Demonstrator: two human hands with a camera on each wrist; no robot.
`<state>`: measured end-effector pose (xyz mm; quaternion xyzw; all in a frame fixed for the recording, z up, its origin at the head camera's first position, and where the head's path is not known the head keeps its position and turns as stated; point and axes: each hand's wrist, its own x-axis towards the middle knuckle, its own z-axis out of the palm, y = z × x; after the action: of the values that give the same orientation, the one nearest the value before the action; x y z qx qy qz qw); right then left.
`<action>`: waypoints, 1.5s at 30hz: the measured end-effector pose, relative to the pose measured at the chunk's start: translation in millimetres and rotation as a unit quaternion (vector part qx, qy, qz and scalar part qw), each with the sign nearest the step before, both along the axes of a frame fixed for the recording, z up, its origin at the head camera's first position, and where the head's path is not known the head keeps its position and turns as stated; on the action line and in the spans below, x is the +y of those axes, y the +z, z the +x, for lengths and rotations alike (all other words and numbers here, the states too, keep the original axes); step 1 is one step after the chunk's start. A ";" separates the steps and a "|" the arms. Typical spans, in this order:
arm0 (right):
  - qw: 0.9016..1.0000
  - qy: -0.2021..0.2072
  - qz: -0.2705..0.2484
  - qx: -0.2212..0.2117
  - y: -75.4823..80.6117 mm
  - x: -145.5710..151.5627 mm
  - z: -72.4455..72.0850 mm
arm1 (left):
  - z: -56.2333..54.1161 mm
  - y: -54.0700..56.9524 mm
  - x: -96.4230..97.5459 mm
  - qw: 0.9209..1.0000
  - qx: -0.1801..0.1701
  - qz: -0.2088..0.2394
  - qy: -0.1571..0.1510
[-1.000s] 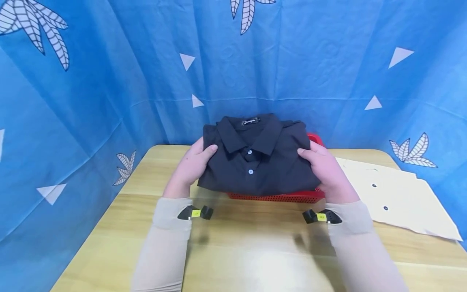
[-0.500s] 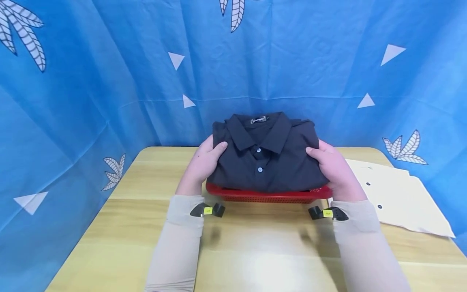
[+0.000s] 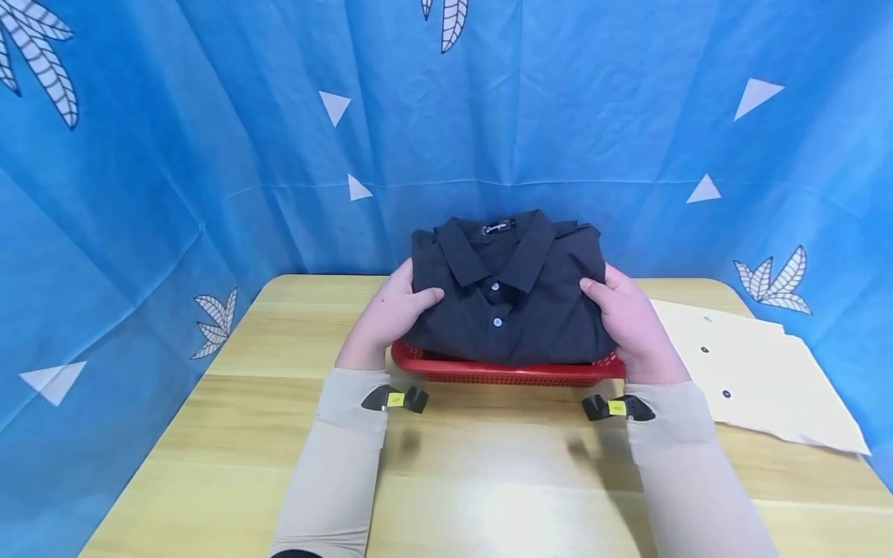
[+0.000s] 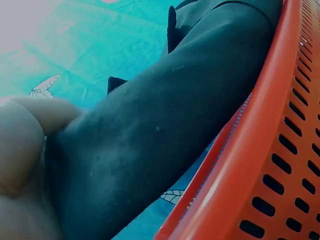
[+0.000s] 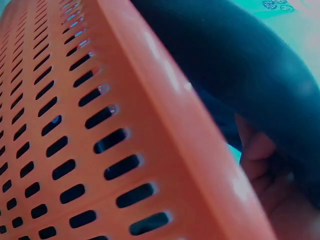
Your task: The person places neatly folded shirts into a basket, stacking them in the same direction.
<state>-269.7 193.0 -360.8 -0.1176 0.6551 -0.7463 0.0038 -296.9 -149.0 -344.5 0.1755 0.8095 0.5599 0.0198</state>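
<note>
A folded black collared shirt (image 3: 516, 333) with pale buttons and a neck label spans the space between both hands, over a red perforated basket (image 3: 502, 374). My left hand (image 3: 391, 310) grips the shirt's left side, thumb on top and fingers hidden beneath. On its right side my right hand (image 3: 631, 322) holds on the same way; curled fingers (image 5: 257, 150) show under the cloth in the right wrist view. In the left wrist view the shirt (image 4: 150, 130) hangs beside the basket's rim (image 4: 235, 165). What lies inside the basket is mostly hidden.
A cream cloth with dark buttons (image 3: 760, 380) lies on the wooden table (image 3: 230, 449) at the right. Behind and to the left hangs a blue patterned curtain (image 3: 432, 116).
Relative to the table, the shirt and both hands have shifted right, to over the basket. More of the basket's front rim shows than one second ago. Both hands keep their hold.
</note>
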 end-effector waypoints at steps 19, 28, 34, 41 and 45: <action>0.989 -0.057 0.136 0.009 -9.8 -7.4 -8.1 | -7.1 -13.2 9.9 0.985 0.044 -0.149 0.079; 0.975 -0.060 0.215 -0.013 -12.9 -9.8 -8.6 | -8.3 -18.0 16.9 0.975 0.028 -0.210 0.070; 0.965 -0.048 0.256 -0.008 -15.4 -9.6 -10.4 | -7.9 -21.5 21.8 0.954 0.016 -0.291 0.063; 0.946 -0.053 0.319 -0.026 -16.6 -11.8 -13.2 | -6.8 -25.1 27.8 0.932 0.022 -0.357 0.055; 0.934 -0.065 0.349 -0.027 -15.3 -12.6 -13.2 | -6.1 -25.8 29.3 0.934 0.018 -0.350 0.062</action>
<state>-282.9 180.4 -376.2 -0.0460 0.8803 -0.4720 0.0136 -303.0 -119.7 -370.3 0.1173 0.9638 0.2377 0.0304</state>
